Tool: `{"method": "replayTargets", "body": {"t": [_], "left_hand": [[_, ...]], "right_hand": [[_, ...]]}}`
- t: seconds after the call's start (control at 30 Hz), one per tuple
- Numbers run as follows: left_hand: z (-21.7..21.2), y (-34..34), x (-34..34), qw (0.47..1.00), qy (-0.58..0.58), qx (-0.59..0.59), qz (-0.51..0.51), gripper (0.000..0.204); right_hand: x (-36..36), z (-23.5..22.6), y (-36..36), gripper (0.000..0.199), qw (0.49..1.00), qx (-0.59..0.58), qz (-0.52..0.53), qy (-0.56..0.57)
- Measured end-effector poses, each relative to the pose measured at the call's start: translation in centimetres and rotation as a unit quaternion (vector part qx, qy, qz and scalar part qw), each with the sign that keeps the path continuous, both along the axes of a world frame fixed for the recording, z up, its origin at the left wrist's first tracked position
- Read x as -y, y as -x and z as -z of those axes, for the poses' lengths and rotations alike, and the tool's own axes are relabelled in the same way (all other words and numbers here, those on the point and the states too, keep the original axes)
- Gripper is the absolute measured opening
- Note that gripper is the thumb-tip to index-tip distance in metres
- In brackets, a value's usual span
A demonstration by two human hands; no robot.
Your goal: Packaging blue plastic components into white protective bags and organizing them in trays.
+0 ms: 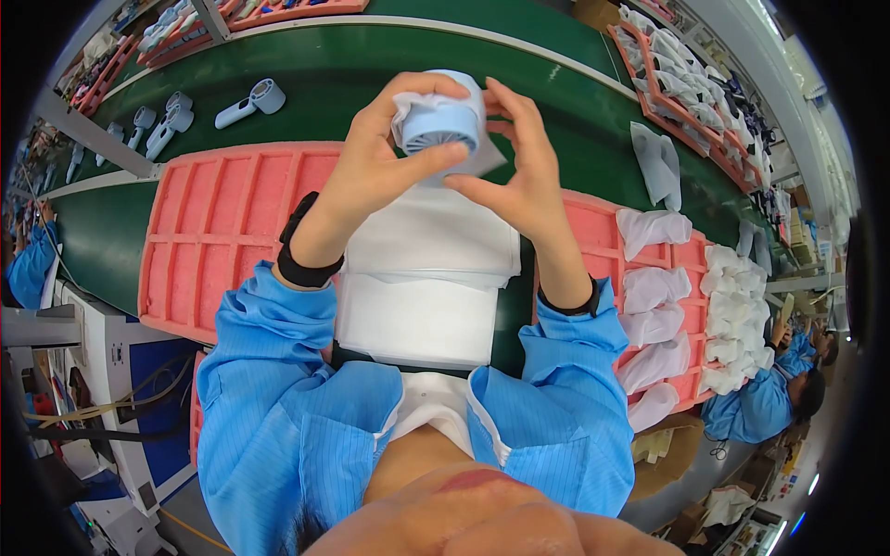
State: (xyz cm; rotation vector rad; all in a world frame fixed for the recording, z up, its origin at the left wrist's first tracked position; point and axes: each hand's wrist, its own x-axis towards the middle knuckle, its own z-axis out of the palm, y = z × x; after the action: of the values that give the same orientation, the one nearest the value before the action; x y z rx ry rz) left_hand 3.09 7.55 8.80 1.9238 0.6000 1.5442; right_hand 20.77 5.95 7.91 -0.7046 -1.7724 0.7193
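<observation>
A light blue handheld fan (440, 125), its round grille facing me, is up in front of me over the far side of the stacks. Partly around it is a thin white translucent wrapper (487, 157); whether this is a bag or a sheet I cannot tell. My left hand (394, 153) is closed around the fan head, thumb below the grille and fingers over the top. My right hand (524, 162) is beside it, thumb and fingers apart, fingertips close to the fan and wrapper. Beneath both hands lie white wrapper stacks (417, 320).
A pink compartment tray (222, 232) stands at left; another (603, 222) at right holds several wrapped items (654, 287). On the green belt (324, 69) lie bare fans (250, 104) and a wrapped one (656, 165). Co-workers (765, 398) sit at both sides.
</observation>
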Motion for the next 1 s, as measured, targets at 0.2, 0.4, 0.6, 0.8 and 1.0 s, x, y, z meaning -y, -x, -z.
{"method": "replayTargets", "body": {"t": [0.2,0.4,0.6,0.8,1.0], "left_hand": [[-0.3,-0.2,0.8,0.978,0.057,0.198,-0.033,0.038],[0.7,-1.2,1.0,0.991,-0.006,0.108,-0.083,0.033],[1.2,-1.5,1.1,0.99,-0.088,0.03,-0.108,0.022],[1.2,0.3,-2.0,0.977,0.04,0.072,-0.198,0.018],[3.5,4.8,-12.5,0.963,0.229,-0.076,-0.123,0.037]], "right_hand": [[-1.0,1.1,-1.2,0.047,0.985,0.13,0.111,-0.015],[-0.5,0.8,-0.8,0.041,0.924,0.2,0.31,-0.097],[-0.3,1.1,-0.5,0.035,0.92,0.202,0.313,-0.123],[-0.4,-0.1,-0.9,0.037,0.973,0.118,0.136,0.142],[-4.2,3.4,-5.9,0.044,0.925,0.205,0.121,0.295]]}}
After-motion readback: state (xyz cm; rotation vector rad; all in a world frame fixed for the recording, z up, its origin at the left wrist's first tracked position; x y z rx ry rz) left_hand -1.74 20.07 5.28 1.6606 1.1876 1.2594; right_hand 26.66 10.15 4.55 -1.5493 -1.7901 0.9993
